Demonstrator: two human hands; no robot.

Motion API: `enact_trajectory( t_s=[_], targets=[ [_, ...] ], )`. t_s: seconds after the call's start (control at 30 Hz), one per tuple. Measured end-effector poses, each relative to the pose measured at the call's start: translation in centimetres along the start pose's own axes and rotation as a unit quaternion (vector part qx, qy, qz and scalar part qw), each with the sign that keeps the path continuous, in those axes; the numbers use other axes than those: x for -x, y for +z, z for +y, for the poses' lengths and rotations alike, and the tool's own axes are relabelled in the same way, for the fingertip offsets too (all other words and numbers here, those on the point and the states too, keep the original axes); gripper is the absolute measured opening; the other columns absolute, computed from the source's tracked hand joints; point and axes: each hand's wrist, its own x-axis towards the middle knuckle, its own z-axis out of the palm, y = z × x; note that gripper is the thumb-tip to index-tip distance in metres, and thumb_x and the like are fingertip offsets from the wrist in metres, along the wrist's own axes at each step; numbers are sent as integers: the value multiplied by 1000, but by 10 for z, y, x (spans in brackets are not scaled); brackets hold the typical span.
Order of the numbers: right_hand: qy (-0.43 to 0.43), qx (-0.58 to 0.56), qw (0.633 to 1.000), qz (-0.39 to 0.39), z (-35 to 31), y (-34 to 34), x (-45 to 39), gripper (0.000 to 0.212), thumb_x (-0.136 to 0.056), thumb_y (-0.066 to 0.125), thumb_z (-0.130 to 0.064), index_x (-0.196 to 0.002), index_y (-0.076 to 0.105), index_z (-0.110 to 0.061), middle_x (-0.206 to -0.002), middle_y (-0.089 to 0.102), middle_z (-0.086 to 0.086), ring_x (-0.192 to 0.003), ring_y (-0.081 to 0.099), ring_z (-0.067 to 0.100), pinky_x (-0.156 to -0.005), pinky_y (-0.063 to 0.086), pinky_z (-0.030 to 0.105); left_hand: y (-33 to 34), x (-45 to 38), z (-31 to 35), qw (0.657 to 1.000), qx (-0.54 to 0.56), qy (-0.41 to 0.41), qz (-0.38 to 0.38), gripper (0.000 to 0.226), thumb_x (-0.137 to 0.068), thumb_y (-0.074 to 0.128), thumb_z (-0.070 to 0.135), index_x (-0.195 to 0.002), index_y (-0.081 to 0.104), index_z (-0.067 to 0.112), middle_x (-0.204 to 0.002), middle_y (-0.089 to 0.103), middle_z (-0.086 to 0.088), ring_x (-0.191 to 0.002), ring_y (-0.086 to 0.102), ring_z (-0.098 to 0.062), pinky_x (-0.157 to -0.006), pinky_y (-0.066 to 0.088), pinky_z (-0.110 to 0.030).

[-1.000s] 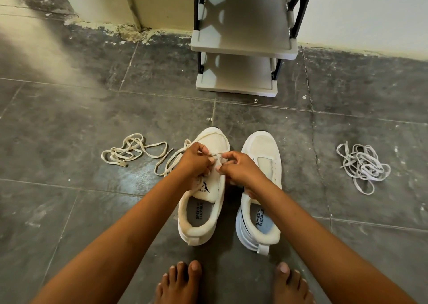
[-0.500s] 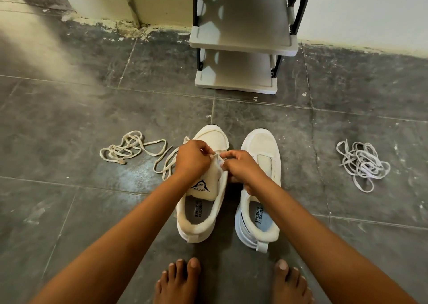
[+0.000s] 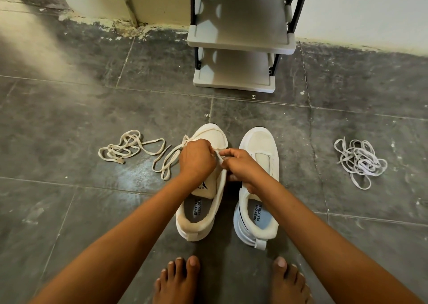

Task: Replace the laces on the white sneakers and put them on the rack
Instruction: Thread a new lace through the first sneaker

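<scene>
- While both hands work, the old lace (image 3: 165,162) is pinched by the left hand (image 3: 196,159) and right hand (image 3: 240,166) over the left sneaker (image 3: 203,188).
- Unlacing seems underway; fresh laces (image 3: 360,162) lie right, to be threaded next.
- Farther off, the rack (image 3: 240,42) is waiting.
</scene>
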Motion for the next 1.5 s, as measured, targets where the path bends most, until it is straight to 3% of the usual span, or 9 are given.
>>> enact_trajectory(
  t_s=[0.3,0.5,0.63,0.8,0.9,1.17,1.3,1.4,1.5],
  targets=[
    [2,-50,997,-59,-3,-8,4,25,-90,56,-5,-107,55,-22,-100,60,3,-93,59,16,-66,50,25,-3,3,-9,947,288,-105,-97,25,-89,55,0,-69,58,13,-57,51,-3,-42,41,-10,-41,37,-20],
    [-7,-22,998,-55,-3,-8,5,25,-90,57,-8,-109,55,-24,-105,60,3,-93,58,14,-70,50,24,3,5,-10,940,313,-112,-73,22,-88,59,2,-70,61,16,-61,56,-3,-54,48,-14,-54,44,-24],
    [-5,-36,997,-62,-2,-6,7,20,-92,56,-12,-109,56,-23,-111,60,6,-100,60,18,-79,54,29,13,7,-8,955,268,-130,5,14,-80,68,11,-73,67,23,-74,69,-2,-76,65,-20,-74,56,-34],
    [-44,28,997,55,-2,2,-2,6,-95,53,-24,-93,56,-20,-101,63,11,-80,65,27,-52,54,24,10,11,1,967,215,-125,63,23,-81,65,11,-91,50,25,-78,66,0,-80,64,-24,-73,53,-37],
    [-95,158,973,136,-1,11,-11,19,-92,55,-29,-75,47,-26,-87,66,7,-84,64,32,-78,52,39,0,19,1,984,169,-35,33,24,-83,56,5,-96,46,23,-86,67,0,-83,63,-23,-71,48,-34],
    [-113,209,955,179,-4,17,-7,3,-89,47,-12,-87,45,-13,-99,60,9,-92,56,29,-72,39,32,-37,42,-41,995,-57,86,15,13,-83,62,20,-91,56,13,-89,61,0,-86,57,-20,-67,40,-30],
    [-116,35,969,215,-35,4,16,7,-94,40,-7,-94,46,-9,-98,64,10,-90,59,24,-76,44,33,-27,37,-35,990,-115,66,-38,12,-87,58,21,-91,63,11,-88,66,-7,-83,60,-22,-74,52,-35],
    [-198,-355,913,25,-100,-42,65,17,-97,33,-6,-88,48,-5,-67,63,4,-61,61,14,-62,54,30,-23,31,-32,992,-95,44,-66,16,-87,61,24,-97,66,12,-94,67,-5,-85,62,-19,-77,53,-33],
    [-313,-440,823,-176,-152,-82,112,13,-88,38,-11,-76,40,-15,-47,40,-8,-34,36,1,-38,38,16,-32,27,-33,991,-92,37,-90,16,-86,63,26,-93,68,13,-93,68,-3,-84,61,-16,-67,45,-25]
  ],
)
